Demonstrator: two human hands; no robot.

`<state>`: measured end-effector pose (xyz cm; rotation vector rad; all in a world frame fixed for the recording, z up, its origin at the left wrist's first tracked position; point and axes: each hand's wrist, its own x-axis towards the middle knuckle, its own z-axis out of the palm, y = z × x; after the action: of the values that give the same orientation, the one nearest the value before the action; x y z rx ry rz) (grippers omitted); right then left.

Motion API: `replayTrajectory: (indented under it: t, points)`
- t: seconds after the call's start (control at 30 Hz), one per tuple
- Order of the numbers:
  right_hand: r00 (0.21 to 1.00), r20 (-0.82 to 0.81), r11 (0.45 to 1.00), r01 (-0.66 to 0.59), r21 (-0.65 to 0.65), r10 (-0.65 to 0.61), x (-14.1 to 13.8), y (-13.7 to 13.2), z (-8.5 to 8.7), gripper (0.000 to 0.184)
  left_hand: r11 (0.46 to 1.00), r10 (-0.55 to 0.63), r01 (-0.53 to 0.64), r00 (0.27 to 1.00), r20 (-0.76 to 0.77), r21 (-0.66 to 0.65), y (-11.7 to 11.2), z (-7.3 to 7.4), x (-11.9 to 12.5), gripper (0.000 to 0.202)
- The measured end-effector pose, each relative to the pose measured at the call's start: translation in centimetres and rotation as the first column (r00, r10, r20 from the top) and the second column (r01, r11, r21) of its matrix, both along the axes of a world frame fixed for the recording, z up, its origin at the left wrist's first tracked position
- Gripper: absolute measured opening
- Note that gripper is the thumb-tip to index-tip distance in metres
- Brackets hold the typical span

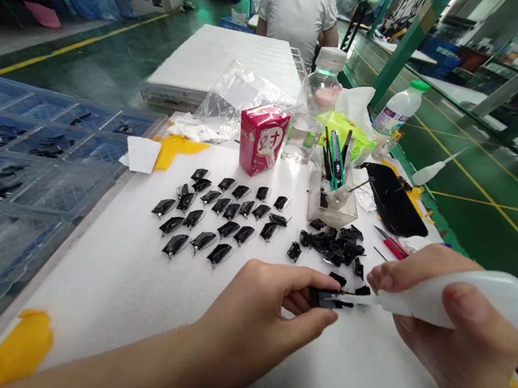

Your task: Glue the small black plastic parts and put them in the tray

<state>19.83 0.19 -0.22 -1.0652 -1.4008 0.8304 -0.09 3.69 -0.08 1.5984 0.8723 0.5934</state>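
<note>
My left hand (pixel 264 316) pinches a small black plastic part (pixel 328 299) between thumb and fingers just above the white foam mat (pixel 137 280). My right hand (pixel 455 323) is wrapped round a white squeeze bottle (pixel 477 304) whose thin nozzle touches the part. Several black parts (pixel 219 211) lie in neat rows on the mat ahead of my left hand. A loose heap of the same black parts (pixel 337 242) sits just beyond the held one.
Blue compartment trays (pixel 22 163) with black parts fill the left. A red carton (pixel 262 139), a clear water bottle (pixel 314 108), a cup of tools (pixel 330 195), a black phone (pixel 393 199) and red-handled cutters (pixel 391 243) stand behind. A person in a white shirt (pixel 299 3) works further back.
</note>
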Motion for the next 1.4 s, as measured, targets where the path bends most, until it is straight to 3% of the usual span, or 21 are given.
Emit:
replayTrajectory:
  t: [0.7, 0.93, 1.13, 1.4]
  points:
    - [0.998, 0.047, 0.999, -0.032, 0.001, 0.032, 0.08, -0.17, -0.02, 0.027, 0.999, -0.010, 0.010, 1.000, 0.017, 0.034, -0.09, -0.36, 0.08, 0.027]
    - [1.000, 0.014, 1.000, -0.012, 0.019, 0.012, -0.22, 0.12, 0.42, 0.028, 0.999, -0.015, 0.015, 1.000, 0.016, 0.038, -0.09, -0.17, 0.02, 0.027]
    - [0.995, 0.080, 0.995, 0.051, 0.089, -0.058, 0.04, 0.37, 0.82, 0.030, 1.000, -0.014, 0.013, 0.999, 0.030, 0.025, -0.06, -0.02, -0.02, 0.027]
    - [0.990, 0.118, 0.995, 0.072, 0.070, -0.080, 0.15, 0.48, 0.53, 0.032, 0.999, -0.015, 0.014, 1.000, 0.012, 0.046, 0.02, -0.03, -0.15, 0.026]
